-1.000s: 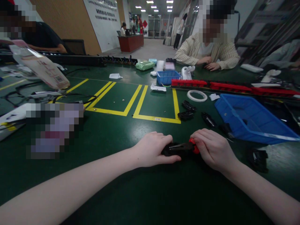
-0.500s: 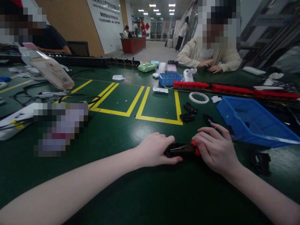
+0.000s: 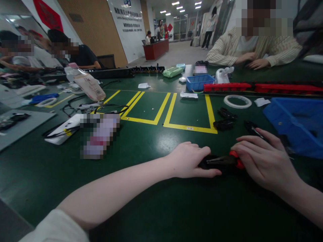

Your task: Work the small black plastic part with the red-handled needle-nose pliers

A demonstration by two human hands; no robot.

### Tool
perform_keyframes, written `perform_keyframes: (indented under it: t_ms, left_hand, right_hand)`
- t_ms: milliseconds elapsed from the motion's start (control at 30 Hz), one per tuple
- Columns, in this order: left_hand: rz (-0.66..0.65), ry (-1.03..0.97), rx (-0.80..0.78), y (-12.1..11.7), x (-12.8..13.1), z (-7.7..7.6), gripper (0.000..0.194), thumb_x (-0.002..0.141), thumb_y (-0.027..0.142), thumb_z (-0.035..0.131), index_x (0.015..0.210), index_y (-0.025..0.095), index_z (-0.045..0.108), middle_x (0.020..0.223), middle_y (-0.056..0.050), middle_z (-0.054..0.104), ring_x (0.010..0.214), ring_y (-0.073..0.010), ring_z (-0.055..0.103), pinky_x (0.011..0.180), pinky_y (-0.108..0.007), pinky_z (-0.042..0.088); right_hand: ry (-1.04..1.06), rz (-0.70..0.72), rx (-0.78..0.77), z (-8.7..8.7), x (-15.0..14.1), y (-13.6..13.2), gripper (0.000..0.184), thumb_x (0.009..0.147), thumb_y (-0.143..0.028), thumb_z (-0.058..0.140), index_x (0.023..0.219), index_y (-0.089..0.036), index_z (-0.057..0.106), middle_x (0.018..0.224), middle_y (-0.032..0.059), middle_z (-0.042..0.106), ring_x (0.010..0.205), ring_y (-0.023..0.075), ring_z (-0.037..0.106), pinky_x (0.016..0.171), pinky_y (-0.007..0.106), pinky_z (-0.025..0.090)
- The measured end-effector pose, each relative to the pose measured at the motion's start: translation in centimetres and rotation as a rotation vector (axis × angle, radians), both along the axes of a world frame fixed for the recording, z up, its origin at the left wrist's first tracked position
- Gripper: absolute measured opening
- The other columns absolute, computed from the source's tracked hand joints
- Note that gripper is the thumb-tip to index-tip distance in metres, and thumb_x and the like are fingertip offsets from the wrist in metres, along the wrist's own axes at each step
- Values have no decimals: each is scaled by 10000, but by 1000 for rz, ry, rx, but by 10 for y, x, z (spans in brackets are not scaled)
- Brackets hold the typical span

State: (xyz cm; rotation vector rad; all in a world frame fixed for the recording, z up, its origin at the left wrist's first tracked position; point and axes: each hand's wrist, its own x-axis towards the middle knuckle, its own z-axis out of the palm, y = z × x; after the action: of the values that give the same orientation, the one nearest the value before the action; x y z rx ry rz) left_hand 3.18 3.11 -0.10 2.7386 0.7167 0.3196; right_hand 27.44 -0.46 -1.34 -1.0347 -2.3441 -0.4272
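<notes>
Pliers (image 3: 224,162) with red handles and dark jaws lie level, low over the green table. My right hand (image 3: 264,161) is closed around their red handles. A thin, shiny strip, too unclear to name, shows near its forefinger. My left hand (image 3: 188,161) grips a small black plastic part (image 3: 204,162) between thumb and fingers, at the tip of the pliers. How far the jaws bite into that part is hidden. Beyond my hands lie more black plastic parts (image 3: 224,124), and another black piece (image 3: 250,127) rests just past my right hand.
At the right stands a large blue bin (image 3: 297,124), with a roll of white tape (image 3: 237,101) to its left. Long red strips (image 3: 285,88) and a smaller blue bin (image 3: 199,82) are farther back. A bottle (image 3: 87,84) and cables are at left. A co-worker (image 3: 252,50) sits opposite.
The camera view has swung left, so everything appears shifted to the right. My hands keep the same hold on the pliers and the black part.
</notes>
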Motion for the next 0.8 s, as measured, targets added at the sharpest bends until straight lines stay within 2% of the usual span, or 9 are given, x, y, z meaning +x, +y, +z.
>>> perform_keyframes:
  t_ms: [200,367,533,800]
  left_hand:
    - [12,12,6,-1,0,0,464,890,642,481,829,182,502,691,-6,609,613,-172,582,592,-271,405]
    - [12,-6,-8,-1,-1,-2,437,900,615,485,830,184,498,694,2,595,614,-163,570,586,-266,398]
    - [6,-17,-3,0,-1,-4,438,902,623,468,830,191,483,692,9,572,601,-162,546,549,-263,368]
    - [-9,6,-25,0,-1,-1,429,911,606,470,826,186,485,686,14,562,605,-157,545,570,-263,374]
  right_hand:
    - [56,4,-83,-2,0,1,170,907,-170,422,871,-242,571,786,8,682,720,203,651,1052,547,355]
    - [35,-16,-74,1,-6,-1,190,911,-159,422,829,-219,583,759,3,677,705,167,635,1029,480,388]
    - [-1,-47,-48,3,-8,-2,227,930,-166,392,804,-205,576,735,0,673,689,152,626,991,433,404]
    - [-8,-38,-56,5,-6,-1,239,936,-176,384,794,-213,573,740,-8,679,691,148,624,994,418,393]
